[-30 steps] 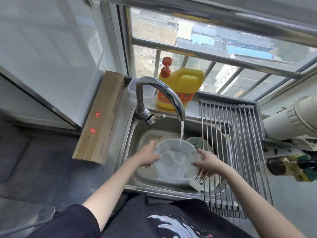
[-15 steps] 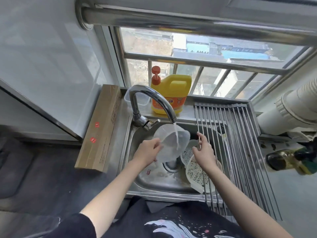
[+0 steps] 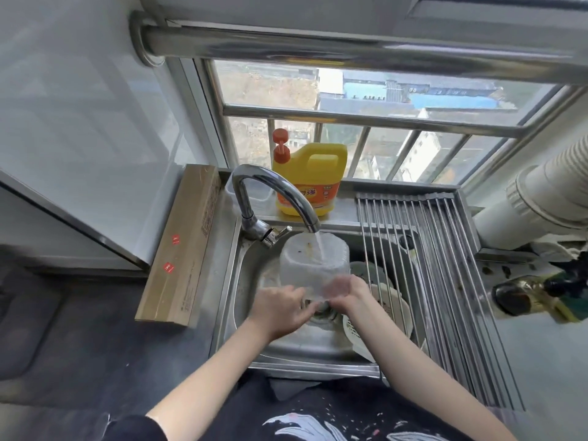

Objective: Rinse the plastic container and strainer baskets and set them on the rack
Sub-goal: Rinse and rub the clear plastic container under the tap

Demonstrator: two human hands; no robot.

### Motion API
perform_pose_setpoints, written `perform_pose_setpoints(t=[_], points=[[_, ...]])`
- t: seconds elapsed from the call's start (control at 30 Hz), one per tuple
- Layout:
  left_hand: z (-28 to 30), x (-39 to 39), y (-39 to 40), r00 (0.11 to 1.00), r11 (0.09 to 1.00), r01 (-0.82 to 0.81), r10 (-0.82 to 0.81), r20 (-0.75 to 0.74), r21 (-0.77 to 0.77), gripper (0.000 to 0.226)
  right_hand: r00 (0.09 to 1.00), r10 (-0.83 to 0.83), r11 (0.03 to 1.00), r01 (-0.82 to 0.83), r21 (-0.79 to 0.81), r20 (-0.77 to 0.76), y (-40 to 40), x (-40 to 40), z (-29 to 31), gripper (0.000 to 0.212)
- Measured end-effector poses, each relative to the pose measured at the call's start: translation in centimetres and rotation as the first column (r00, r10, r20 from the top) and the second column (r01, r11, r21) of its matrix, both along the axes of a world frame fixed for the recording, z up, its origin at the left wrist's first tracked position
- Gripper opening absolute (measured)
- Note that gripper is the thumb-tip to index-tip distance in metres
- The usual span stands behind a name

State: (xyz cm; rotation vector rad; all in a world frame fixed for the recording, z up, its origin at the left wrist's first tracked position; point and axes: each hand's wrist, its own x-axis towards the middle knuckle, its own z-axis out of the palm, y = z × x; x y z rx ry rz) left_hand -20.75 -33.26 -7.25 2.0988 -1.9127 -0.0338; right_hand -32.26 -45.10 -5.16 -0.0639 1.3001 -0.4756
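Observation:
A clear plastic container [image 3: 313, 261] is held upside down in the sink under the running faucet [image 3: 273, 198]; water strikes its upturned base. My left hand [image 3: 283, 308] grips its near rim from the left. My right hand [image 3: 348, 292] grips the rim from the right, fingers seen through the plastic. White strainer baskets [image 3: 391, 300] lie in the sink's right side, partly under the roll-up metal rack [image 3: 445, 281] and partly hidden by my right forearm.
The steel sink [image 3: 241, 281] has a drain under my hands. A yellow detergent jug [image 3: 310, 183] and a clear tub [image 3: 264, 192] stand on the sill behind. A long cardboard box [image 3: 184, 243] lies left of the sink. A bottle [image 3: 521, 297] and white duct [image 3: 541, 198] are on the right.
The container was turned from open side up to base up under the stream. My right hand let go, reached toward the rack side, then came back onto the rim.

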Motion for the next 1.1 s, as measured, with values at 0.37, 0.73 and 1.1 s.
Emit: perform_pose_setpoints(t=[0.37,0.73,1.1], points=[[1.8,3.5,-3.5,-0.332,0.659,-0.197,0.651,-0.682,0.726,0.06,0.999,0.004,0.999,-0.003,0.035,-0.042,-1.1,-1.4,-1.0,0.034],[2.0,2.0,-5.2,-0.494,0.737,-0.049,0.568,-0.658,0.674,0.034,0.994,-0.032,0.987,0.047,-0.154,0.101,-3.1,-3.5,-3.7,0.051],[1.9,2.8,-4.4,-0.419,0.781,-0.019,0.561,-0.714,0.624,0.037,0.995,0.083,0.957,-0.064,0.284,-0.054,-2.0,-2.4,-1.9,0.008]])
